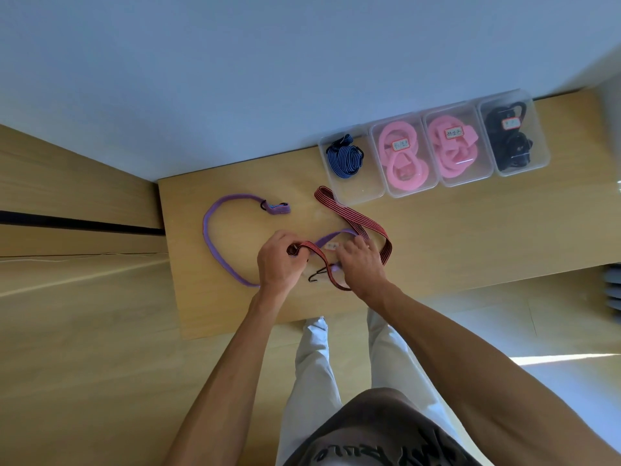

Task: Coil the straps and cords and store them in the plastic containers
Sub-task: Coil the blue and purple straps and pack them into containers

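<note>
Left hand [279,260] pinches the red striped strap [361,218]; right hand [361,264], at 3 o'clock, grips it with curled fingers.

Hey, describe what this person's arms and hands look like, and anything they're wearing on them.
Both arms are bare from the hands to the bottom edge of the picture, with no sleeves in sight. The left hand and right hand wear no gloves. No watch, bracelet or ring shows on either. Below, part of a dark top with lettering and light trousers can be seen.
</note>
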Demonstrator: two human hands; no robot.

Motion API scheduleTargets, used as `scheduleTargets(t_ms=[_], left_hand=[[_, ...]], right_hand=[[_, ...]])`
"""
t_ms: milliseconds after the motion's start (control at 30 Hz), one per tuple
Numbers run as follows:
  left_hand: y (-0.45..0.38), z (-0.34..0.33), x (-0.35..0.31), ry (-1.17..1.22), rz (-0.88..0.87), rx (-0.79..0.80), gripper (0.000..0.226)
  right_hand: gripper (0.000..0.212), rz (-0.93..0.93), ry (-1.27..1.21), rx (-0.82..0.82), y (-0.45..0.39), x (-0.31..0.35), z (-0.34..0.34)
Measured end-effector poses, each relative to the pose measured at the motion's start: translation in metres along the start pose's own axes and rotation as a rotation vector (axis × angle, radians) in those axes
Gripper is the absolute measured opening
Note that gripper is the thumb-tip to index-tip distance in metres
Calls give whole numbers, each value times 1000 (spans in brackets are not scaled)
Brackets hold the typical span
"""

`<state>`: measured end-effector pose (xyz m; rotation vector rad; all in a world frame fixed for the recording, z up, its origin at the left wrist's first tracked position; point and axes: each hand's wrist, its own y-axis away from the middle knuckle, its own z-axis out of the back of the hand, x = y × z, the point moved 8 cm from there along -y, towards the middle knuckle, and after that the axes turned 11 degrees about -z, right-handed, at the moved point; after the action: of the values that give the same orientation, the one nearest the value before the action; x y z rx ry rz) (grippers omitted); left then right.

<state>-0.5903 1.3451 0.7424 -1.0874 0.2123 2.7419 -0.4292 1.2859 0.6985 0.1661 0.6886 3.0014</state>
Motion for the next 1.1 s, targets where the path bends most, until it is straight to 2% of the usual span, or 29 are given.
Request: scheduleTargets(t_ms=[133, 200, 300, 367, 467, 567, 667, 733, 867, 967, 1100], left_hand=[[-5, 13, 4, 269, 153, -33, 11], [-9, 24, 3, 414, 227, -50, 13], [-19, 44, -5, 561, 259, -34, 12], [-29, 62, -15, 631, 253, -38, 22], [-46, 97, -39, 715, 237, -107, 35], [-64, 134, -78, 781, 155, -148, 29], [-82, 176, -127, 789, -19, -179, 28], [-89, 200, -161, 806, -139, -169, 30], [-94, 235, -201, 916, -239, -200, 27], [-93, 251, -218, 1005, -291, -233, 22], [-90, 256, -234, 993, -368, -236, 19]], right_hand=[[9, -187, -421, -16, -12, -1, 33], [10, -268, -604, 52, -18, 2, 50], [19, -388, -621, 176, -29, 4, 82], [22, -389, -606, 248, -35, 8, 111], [20, -363, -746, 286, -36, 13, 166], [27, -302, -901, 195, -26, 17, 235], [7, -244, -1311, 22, -4, 18, 299], [11, -169, -1421, -40, 9, 24, 335], [21, 18, -1412, -173, 32, 39, 391], [26, 41, -1366, -272, 44, 46, 403], [26, 34, -1490, -180, 57, 58, 388]])
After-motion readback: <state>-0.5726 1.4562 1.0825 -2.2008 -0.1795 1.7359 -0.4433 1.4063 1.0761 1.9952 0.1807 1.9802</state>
